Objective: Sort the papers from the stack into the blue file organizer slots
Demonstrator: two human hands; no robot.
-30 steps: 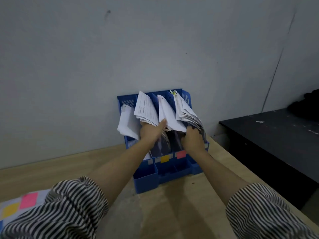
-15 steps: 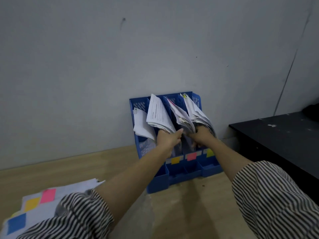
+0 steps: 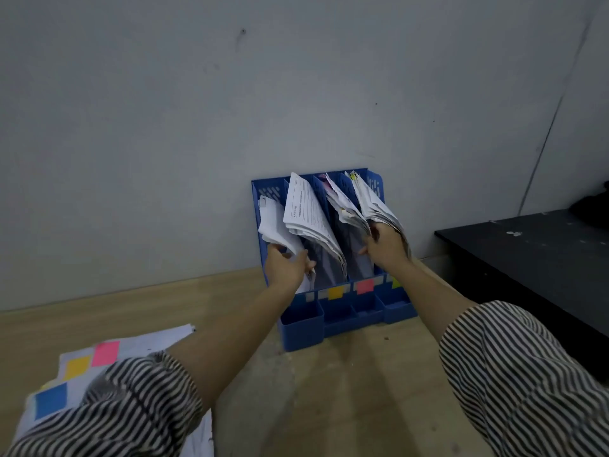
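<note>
- So, head view: blue file organizer [image 3: 298,328] stands on wood table [image 3: 197,301], back against grey wall [image 3: 164,127]. Four upright slots, paper bundles leaning out of each.
- Left hand [image 3: 286,266] at leftmost slot, fingers curled round lower edge of white bundle [image 3: 272,222] there.
- Right hand [image 3: 385,247] up btwn 3rd and 4th slots, fingers wrapped on the thick rightmost bundle [image 3: 375,206], holding it near its lower end.
- Hands well apart, one each side of organizer; 2nd bundle [image 3: 306,212] w/ printed lines and 3rd bundle [image 3: 344,206] sit btwn them, neither gripped as far as I can tell.
- Front lip of organizer: yellow tag [image 3: 335,292], pink tag [image 3: 364,286], yellow-green tag [image 3: 396,283] partly hidden by right forearm.
- Paper stack [image 3: 158,341] lies flat on table bottom left, partly under striped left sleeve [image 3: 131,407]; pink, yellow, blue sticky squares on top sheet.
- Black table [image 3: 527,252] to the right, just beside the wood one.
</note>
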